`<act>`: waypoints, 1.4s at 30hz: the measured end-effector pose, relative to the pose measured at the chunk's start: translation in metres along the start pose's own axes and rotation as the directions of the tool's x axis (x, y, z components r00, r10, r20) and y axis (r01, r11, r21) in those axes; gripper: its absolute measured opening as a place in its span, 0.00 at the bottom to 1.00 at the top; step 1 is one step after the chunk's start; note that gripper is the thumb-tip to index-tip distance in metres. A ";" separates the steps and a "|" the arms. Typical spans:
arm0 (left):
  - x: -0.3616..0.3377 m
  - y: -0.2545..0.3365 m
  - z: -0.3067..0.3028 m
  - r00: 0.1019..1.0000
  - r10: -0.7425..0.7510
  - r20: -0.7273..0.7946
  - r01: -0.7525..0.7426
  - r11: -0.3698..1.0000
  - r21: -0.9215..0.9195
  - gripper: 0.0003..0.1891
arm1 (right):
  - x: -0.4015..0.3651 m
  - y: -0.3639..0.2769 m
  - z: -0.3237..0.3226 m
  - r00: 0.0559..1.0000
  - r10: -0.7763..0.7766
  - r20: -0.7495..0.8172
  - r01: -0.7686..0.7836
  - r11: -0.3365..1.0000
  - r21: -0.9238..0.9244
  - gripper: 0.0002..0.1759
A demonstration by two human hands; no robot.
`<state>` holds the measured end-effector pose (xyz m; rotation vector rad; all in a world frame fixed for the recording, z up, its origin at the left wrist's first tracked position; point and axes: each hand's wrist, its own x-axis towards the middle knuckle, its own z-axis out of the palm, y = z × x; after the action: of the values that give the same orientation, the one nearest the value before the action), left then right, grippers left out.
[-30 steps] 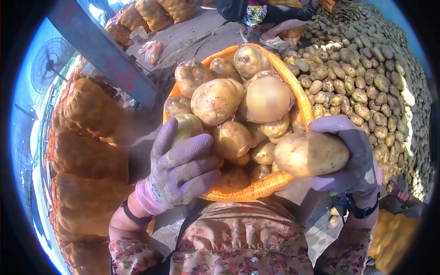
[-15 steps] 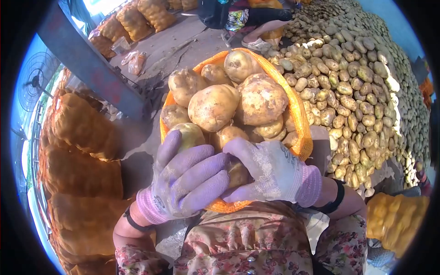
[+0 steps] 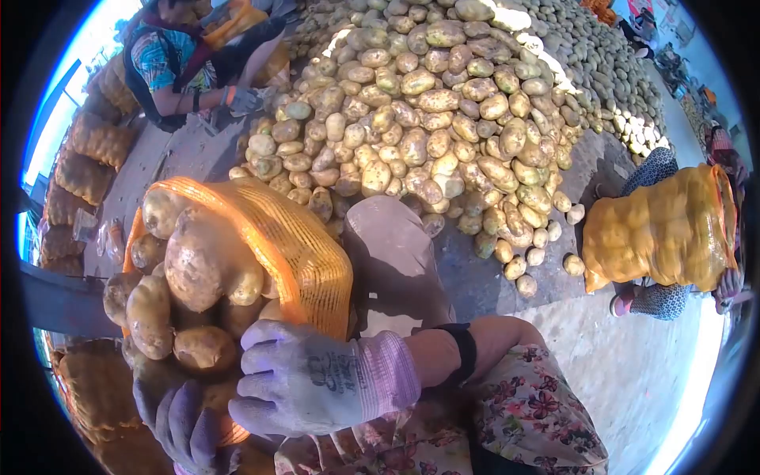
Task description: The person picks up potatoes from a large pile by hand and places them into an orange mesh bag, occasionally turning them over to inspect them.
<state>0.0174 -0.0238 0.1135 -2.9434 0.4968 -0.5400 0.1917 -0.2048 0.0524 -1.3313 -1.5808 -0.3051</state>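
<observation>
An orange mesh bag (image 3: 313, 245) full of large potatoes (image 3: 194, 257) stands at the left, its mouth gaping towards me. My right hand (image 3: 305, 384), in a dusty purple and grey glove, is closed on the near rim, knuckles up. Lower left, my left hand (image 3: 186, 427) in a matching glove bends its fingers over the same rim; its palm is hidden. A strip of orange mesh shows between the two hands. Several potatoes bulge above the rim, one much larger than the others.
A big heap of loose potatoes (image 3: 427, 119) spreads beyond the bag. Another person (image 3: 170, 75) crouches at upper left. At the right, someone's hand (image 3: 727, 285) touches a filled yellow mesh bag (image 3: 657, 229). Filled sacks (image 3: 83, 174) line the left side.
My view has swung right, so the bag now appears at left and the heap in the middle. My right hand has gone from the potatoes at the bag's front to its rim.
</observation>
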 end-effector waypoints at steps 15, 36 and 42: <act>-0.008 0.021 -0.002 0.965 -0.254 0.061 0.250 0.965 0.078 0.16 | -0.325 0.303 -0.061 0.431 0.901 -0.056 -0.441 0.156 -0.884 0.22; -0.002 0.016 0.019 0.982 -0.113 -0.154 0.129 0.987 0.095 0.18 | 0.005 0.053 -0.026 0.896 0.031 0.442 0.075 0.972 -0.222 0.23; -0.010 0.009 0.015 0.992 -0.089 -0.090 0.102 0.984 0.148 0.17 | -0.010 0.058 -0.015 0.946 0.111 0.303 -0.044 0.974 -0.220 0.21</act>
<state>0.0113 -0.0278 0.0944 -2.8186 0.3083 -0.6817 0.2478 -0.2000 0.0288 -1.6684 -1.7908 -0.2237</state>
